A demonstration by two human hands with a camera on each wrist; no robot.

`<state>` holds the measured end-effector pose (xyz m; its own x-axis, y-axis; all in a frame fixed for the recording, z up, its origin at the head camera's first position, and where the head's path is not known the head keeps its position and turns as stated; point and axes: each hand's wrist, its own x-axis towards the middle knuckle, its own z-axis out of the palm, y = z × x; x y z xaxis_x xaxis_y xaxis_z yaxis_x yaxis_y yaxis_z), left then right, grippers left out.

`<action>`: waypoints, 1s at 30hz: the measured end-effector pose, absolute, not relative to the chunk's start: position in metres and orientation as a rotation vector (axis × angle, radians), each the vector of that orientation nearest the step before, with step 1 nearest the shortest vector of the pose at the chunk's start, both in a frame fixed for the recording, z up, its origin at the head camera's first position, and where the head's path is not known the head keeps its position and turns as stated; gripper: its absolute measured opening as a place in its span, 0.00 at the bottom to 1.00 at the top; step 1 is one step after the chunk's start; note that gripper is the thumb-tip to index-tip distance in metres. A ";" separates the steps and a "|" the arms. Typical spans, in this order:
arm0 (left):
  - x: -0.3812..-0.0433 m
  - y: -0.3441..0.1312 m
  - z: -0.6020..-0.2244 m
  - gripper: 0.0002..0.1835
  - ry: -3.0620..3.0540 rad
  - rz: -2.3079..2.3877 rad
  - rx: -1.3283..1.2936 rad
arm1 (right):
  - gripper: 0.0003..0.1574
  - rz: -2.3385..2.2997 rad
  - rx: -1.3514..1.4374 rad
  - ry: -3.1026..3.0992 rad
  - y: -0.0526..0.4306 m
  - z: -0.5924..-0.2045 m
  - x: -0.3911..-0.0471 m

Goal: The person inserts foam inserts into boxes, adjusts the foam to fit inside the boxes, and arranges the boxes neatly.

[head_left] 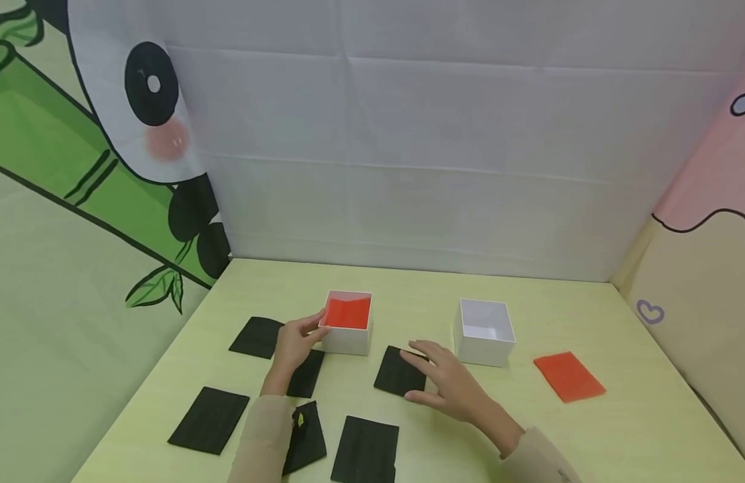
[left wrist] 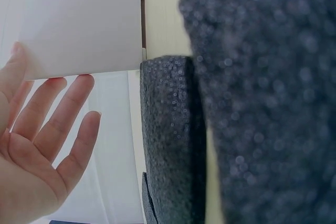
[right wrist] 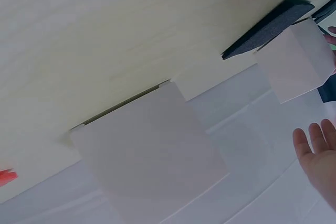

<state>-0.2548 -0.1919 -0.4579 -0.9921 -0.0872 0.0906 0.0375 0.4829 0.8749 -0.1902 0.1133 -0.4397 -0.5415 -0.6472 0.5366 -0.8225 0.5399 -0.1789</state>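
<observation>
My left hand [head_left: 295, 345] holds the left white box [head_left: 346, 343] at its near-left corner, thumb on the front wall and fingers by the side. In the left wrist view the fingers [left wrist: 76, 98] reach past the rim of that box. A red sheet [head_left: 348, 314] lies inside it. My right hand [head_left: 447, 386] hovers with spread fingers at the right edge of a flat black foam piece [head_left: 398, 372]; whether it touches is unclear. In the right wrist view it holds nothing. A second white box [head_left: 485, 351] stands just beyond it, with nothing visible inside.
Several other black foam pieces [head_left: 209, 420] lie on the left and near part of the pale table [head_left: 469, 436]; one bears a small yellow mark [head_left: 300, 420]. Another red sheet [head_left: 568, 377] lies at the right. A white cloth wall [head_left: 432, 168] closes the back.
</observation>
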 end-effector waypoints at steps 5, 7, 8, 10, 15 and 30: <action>-0.255 -0.192 -0.458 0.28 -2.598 -1.541 0.045 | 0.38 0.561 1.187 -2.405 0.125 -0.443 -0.185; -0.255 -0.192 -0.458 0.28 -2.597 -1.542 0.044 | 0.37 0.557 1.177 -2.413 0.130 -0.445 -0.182; -0.256 -0.192 -0.458 0.28 -2.595 -1.542 0.042 | 0.37 0.553 1.172 -2.409 0.132 -0.446 -0.181; -0.256 -0.192 -0.459 0.28 -2.592 -1.542 0.035 | 0.36 0.544 1.166 -2.404 0.138 -0.449 -0.179; -0.256 -0.192 -0.459 0.28 -2.592 -1.545 0.038 | 0.35 0.519 1.150 -2.425 0.152 -0.453 -0.173; -0.256 -0.191 -0.459 0.28 -2.578 -1.567 0.029 | 0.34 0.522 1.051 -2.470 0.186 -0.459 -0.160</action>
<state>-0.2558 -0.1912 -0.4587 -0.9921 -0.0808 0.0961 0.0482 0.4623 0.8854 -0.1600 0.1862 -0.4588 -0.6353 -0.5902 0.4981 -0.7413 0.6468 -0.1790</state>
